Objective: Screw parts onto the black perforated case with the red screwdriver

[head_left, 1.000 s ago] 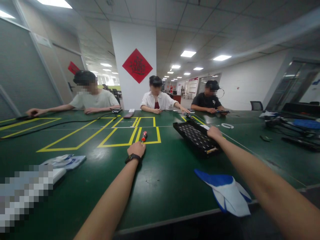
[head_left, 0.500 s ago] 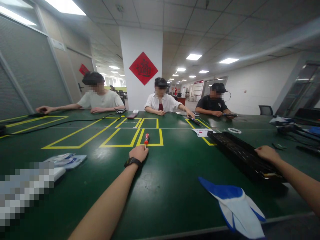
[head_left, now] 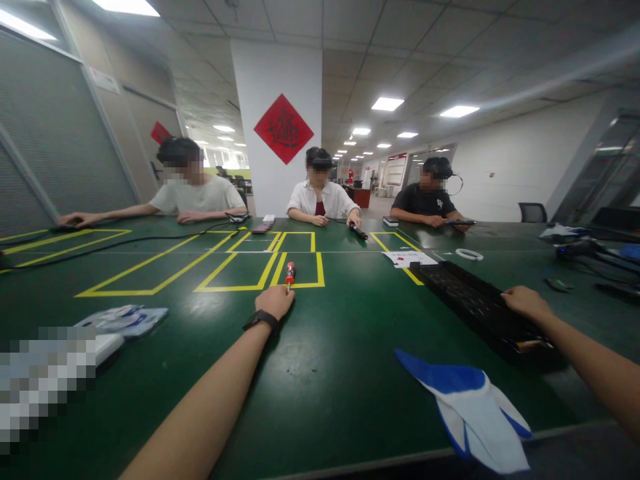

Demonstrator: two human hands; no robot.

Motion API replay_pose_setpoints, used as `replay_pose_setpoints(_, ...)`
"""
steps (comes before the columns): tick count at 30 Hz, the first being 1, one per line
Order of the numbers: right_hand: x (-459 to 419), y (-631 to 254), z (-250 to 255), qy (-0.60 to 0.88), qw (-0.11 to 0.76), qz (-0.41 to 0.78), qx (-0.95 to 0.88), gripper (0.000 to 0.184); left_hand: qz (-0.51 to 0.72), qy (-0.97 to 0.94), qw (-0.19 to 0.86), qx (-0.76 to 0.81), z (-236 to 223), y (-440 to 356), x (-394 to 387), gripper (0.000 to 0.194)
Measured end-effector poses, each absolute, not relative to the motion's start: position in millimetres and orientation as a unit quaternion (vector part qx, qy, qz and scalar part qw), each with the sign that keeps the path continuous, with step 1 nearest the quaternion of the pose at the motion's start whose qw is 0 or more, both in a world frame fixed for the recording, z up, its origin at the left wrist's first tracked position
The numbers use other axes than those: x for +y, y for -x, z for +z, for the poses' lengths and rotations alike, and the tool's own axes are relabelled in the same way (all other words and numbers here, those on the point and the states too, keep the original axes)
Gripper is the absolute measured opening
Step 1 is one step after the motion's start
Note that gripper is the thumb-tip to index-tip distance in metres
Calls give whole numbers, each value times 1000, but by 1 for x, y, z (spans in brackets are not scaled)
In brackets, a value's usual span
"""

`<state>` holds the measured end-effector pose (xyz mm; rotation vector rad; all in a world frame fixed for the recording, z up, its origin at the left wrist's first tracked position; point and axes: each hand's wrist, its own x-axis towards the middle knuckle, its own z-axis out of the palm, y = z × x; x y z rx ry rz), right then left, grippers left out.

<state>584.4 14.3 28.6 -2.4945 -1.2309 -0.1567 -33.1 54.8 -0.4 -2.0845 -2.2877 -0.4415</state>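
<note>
My left hand (head_left: pixel 276 301) is closed around the metal shaft of a screwdriver (head_left: pixel 291 272). Its red handle points away from me, over the near edge of a yellow-taped rectangle on the green table. My right hand (head_left: pixel 528 304) is closed at the right edge of a long, shallow black tray (head_left: pixel 467 293), with its fingertips partly hidden at the rim. Small items lie inside the tray, too dark to make out. In front of the tray lies a blue and white glove (head_left: pixel 475 407).
Yellow tape outlines (head_left: pixel 235 288) mark the green table (head_left: pixel 330 333). A white paper (head_left: pixel 407 259) touches the tray's far end. A plastic packet (head_left: pixel 135 320) lies at left, cables (head_left: pixel 590 257) at right. Across sit three people; a hand (head_left: pixel 354 217) touches a black tool (head_left: pixel 359 231).
The middle person's hand has drawn back leftward with the black tool. My view has shifted slightly; my left hand still grips the screwdriver and my right stays at the tray.
</note>
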Motion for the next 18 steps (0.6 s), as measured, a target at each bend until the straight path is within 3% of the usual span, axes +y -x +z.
replay_pose_setpoints(5,16,-580,31,888,128,-7,-442,16,-141,654,12,-743,0,30,56,40)
replay_pose_setpoints(13,7,-564,62,866,112,-52,-484,24,-143,666,6,-732,-1,32,53,42)
replay_pose_setpoints(18,-31,-523,85,820,-60,178,-541,15,-136,672,-9,-728,0,33,52,42)
